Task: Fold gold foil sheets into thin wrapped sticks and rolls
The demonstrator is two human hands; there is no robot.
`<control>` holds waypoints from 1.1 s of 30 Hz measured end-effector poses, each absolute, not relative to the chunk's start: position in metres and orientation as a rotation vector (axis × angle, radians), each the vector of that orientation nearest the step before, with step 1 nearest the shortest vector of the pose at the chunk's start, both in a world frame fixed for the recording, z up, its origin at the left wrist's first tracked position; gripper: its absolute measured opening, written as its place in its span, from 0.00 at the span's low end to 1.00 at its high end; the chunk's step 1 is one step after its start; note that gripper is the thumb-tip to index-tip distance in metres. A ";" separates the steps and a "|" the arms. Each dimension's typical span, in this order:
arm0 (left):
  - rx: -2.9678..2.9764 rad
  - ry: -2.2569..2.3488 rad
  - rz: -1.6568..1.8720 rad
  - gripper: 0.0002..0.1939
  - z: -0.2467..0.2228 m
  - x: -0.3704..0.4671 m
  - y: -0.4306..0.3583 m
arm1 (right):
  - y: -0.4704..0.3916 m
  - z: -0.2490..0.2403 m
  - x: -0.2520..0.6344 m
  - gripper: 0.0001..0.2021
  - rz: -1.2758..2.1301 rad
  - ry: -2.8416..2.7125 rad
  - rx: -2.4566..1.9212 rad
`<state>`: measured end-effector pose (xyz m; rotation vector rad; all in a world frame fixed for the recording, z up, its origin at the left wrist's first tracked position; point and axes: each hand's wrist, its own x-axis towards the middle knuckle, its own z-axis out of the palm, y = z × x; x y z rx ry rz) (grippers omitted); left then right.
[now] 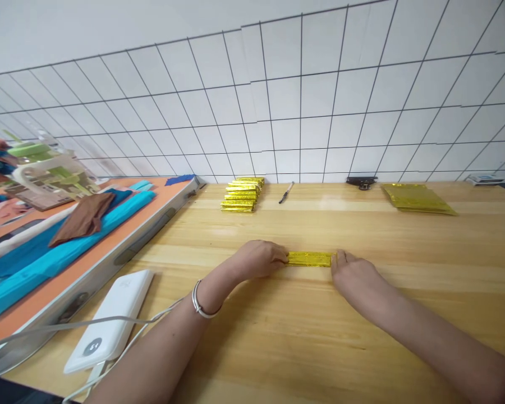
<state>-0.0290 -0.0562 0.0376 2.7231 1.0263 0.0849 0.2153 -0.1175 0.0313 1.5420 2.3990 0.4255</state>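
A narrow folded strip of shiny gold foil (pixel 309 258) lies flat on the wooden table (pixel 303 331), stretched sideways between my hands. My left hand (pixel 261 258) has its fingers closed at the strip's left end. At the right end, my right hand (pixel 353 272) presses or pinches the foil with its fingers together; the fingertips are partly hidden. Behind the left hand sits a pile of similar folded gold foil strips (pixel 242 194). Farther back on the right lies a flat stack of gold foil sheets (pixel 418 199).
A pen (pixel 286 192) and a black clip-like object (pixel 361 182) lie near the tiled wall (pixel 320 106). On the left are a white power bank (pixel 111 320) with cables and an orange-topped surface (pixel 130 238) holding blue and brown folded material (pixel 82 219) and a basket-like holder (pixel 54 174).
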 end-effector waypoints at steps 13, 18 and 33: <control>2.849 1.020 0.303 0.11 0.016 -0.025 -0.040 | -0.091 0.040 0.235 0.10 0.260 2.509 1.549; 2.936 1.276 0.674 0.11 0.015 -0.016 -0.038 | -0.073 0.035 0.248 0.17 0.575 2.831 1.633; 3.038 0.888 0.263 0.08 0.025 -0.022 -0.051 | -0.060 0.006 0.263 0.11 0.540 3.183 1.063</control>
